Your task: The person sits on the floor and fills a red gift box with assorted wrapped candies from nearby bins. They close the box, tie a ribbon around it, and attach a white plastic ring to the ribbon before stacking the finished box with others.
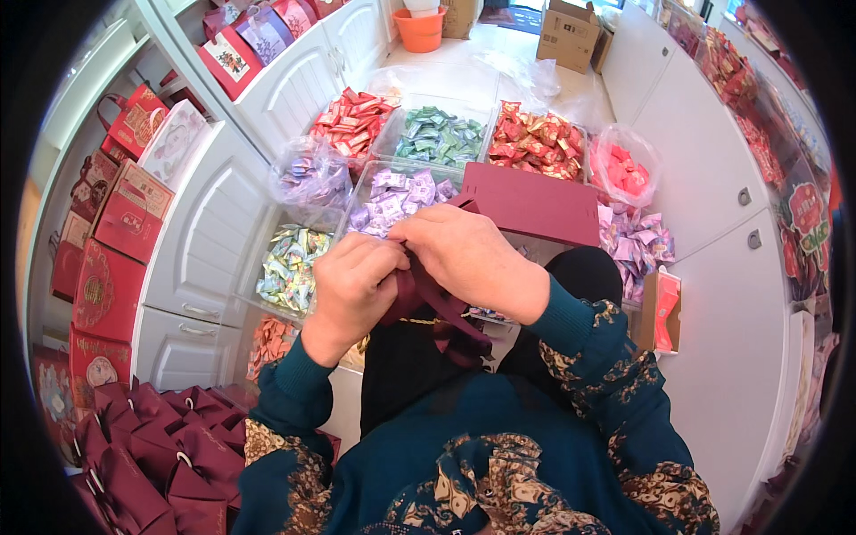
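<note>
My left hand point(358, 287) and my right hand point(475, 261) meet above my lap, fingertips pinching a dark maroon ribbon point(449, 306). The ribbon's loose loops and tails hang over my black trousers. Below my hands a thin gold chain or cord point(421, 321) crosses it. My fingers hide most of the spot where the ribbon is gripped. Beyond my right hand lies a flat maroon cardboard piece point(531, 204) with small slits at its ends. Lilac wrapped candies point(394, 197) fill a clear bin just past my fingertips.
Bins of red point(351, 120), green point(441, 137), red-gold point(538, 144) and yellow-green candies point(291, 267) surround me. Purple candies point(635, 247) and an open carton point(662, 311) lie right. Maroon gift boxes point(167, 448) crowd lower left. White cabinets point(194, 254) flank both sides.
</note>
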A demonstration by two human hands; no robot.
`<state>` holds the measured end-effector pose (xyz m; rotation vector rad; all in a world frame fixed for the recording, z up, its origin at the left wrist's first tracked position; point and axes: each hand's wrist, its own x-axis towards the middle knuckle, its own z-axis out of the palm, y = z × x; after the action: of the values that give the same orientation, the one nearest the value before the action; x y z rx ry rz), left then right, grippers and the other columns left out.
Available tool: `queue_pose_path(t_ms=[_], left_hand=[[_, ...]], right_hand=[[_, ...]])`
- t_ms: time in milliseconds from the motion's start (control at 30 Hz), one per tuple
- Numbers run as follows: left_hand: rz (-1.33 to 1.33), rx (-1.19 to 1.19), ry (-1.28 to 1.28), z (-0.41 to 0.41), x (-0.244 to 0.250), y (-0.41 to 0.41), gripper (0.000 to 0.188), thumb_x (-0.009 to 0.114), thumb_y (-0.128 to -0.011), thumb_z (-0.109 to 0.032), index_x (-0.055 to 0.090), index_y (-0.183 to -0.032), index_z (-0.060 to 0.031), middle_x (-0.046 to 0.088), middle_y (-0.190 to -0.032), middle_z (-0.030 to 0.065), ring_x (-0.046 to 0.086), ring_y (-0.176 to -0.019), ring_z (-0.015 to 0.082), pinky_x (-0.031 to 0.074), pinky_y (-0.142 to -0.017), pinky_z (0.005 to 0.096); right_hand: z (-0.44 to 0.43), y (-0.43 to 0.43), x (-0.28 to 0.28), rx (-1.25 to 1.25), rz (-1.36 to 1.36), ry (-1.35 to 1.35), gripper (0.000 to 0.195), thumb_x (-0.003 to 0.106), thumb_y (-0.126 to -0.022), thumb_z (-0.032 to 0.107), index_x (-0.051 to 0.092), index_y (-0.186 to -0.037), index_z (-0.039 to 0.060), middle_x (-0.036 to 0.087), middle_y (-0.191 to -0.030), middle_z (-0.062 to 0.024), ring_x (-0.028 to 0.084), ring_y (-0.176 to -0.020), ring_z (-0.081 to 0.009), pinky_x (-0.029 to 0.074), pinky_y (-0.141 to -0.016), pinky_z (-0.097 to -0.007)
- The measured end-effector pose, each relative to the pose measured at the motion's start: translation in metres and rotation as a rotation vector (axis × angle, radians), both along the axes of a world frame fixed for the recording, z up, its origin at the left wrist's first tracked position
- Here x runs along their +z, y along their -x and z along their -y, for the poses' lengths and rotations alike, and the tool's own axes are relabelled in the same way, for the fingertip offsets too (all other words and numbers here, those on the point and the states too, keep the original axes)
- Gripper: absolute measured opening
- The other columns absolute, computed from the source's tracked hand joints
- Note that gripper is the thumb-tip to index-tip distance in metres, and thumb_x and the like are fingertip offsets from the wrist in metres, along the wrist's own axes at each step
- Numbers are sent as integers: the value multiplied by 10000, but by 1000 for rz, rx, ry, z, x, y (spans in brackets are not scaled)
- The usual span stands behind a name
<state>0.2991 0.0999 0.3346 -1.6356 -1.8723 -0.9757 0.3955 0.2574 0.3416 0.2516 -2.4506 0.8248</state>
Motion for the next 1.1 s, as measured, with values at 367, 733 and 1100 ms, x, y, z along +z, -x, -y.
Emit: queue_pose_path(t_ms=[367, 733, 1100], left_hand=[[-75, 151, -208, -16, -12, -7, 164, 669, -716, -7, 673, -878, -36, 688, -871, 95, 668, -717, 258, 529, -598, 334], [30, 79, -218, -13, -12, -1, 160, 663, -742, 3, 687, -898, -25, 678, -845, 96, 667, -683, 248, 528, -573, 321], [56, 76, -241, -5, -12, 1, 201, 654, -711, 60, 680, -893, -20, 671, -819, 95, 660, -664, 239, 525, -575, 312]], right_hand=[[-15, 15, 13, 3, 221, 160, 191, 567, -850, 149, 699, -980, 103, 684, -891, -150, 643, -870, -369, 515, -748, -440], [-11, 16, 4, -28, 42, 492, 203, 554, -845, 80, 628, -1021, 12, 669, -878, -206, 654, -839, -360, 518, -745, -405], [-5, 22, -4, -247, -280, 71, 169, 502, -835, -59, 586, -949, 33, 627, -908, -107, 657, -800, -205, 522, -641, -331]])
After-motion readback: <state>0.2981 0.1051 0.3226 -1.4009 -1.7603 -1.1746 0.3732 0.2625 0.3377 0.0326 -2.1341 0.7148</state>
